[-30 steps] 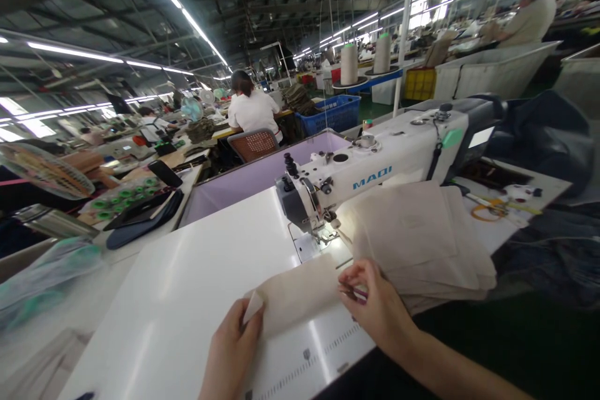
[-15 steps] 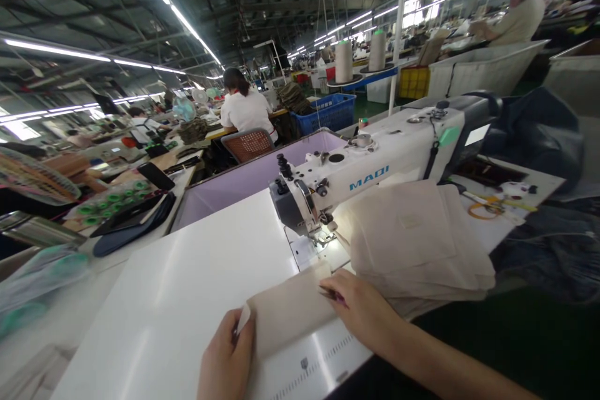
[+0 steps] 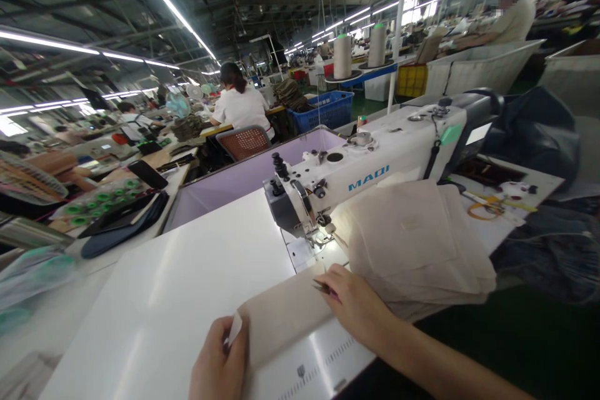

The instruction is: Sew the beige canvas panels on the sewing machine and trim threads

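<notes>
Fabric piece (image 3: 284, 320) lies before sewing machine (image 3: 398, 147), long axis toward it. Left hand (image 3: 219, 356): grip pinches outer end. Right hand (image 3: 351, 303), nearer machine: grip holds snips (image 3: 321, 287).

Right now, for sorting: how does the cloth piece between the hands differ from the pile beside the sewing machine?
The cloth piece is a narrower strip; the pile is broader, with several layers. The left hand grips the cloth piece's end; the pile lies beside the right hand. Both are beige.
</notes>
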